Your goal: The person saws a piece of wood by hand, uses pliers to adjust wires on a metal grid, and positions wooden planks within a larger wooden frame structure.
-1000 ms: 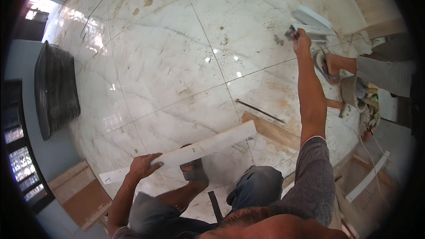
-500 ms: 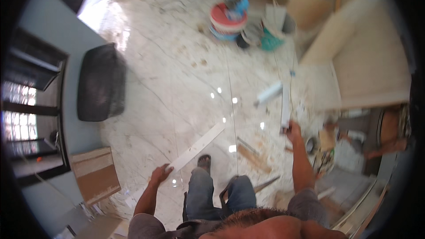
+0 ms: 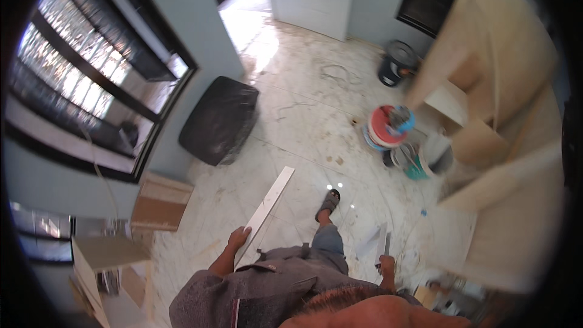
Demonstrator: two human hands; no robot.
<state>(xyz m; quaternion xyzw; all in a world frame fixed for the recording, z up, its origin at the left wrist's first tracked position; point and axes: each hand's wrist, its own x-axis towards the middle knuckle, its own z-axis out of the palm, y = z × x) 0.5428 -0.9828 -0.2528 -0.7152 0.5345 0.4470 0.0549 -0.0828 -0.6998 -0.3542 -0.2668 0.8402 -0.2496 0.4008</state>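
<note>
My left hand [image 3: 238, 238] grips a long narrow white board [image 3: 268, 201], held low at my left side and angled forward over the tiled floor [image 3: 313, 152]. My right hand [image 3: 385, 262], low at my right side, is closed on the near end of a light grey flat piece [image 3: 383, 240]; its exact kind is unclear. My sandalled foot [image 3: 327, 205] is on the floor between them.
A black wrapped bulky object [image 3: 215, 121] stands under the window [image 3: 91, 67]. Buckets [image 3: 384, 127], a dark bin [image 3: 392, 70] and plywood panels [image 3: 498, 188] line the right. An open white door [image 3: 306, 0] is ahead. A brown board [image 3: 156, 205] and cabinet [image 3: 94, 255] are left.
The view has swung up from the floor to the doorway and window. My arms have come down closer to my body, still carrying both pieces, and one foot has stepped forward.
</note>
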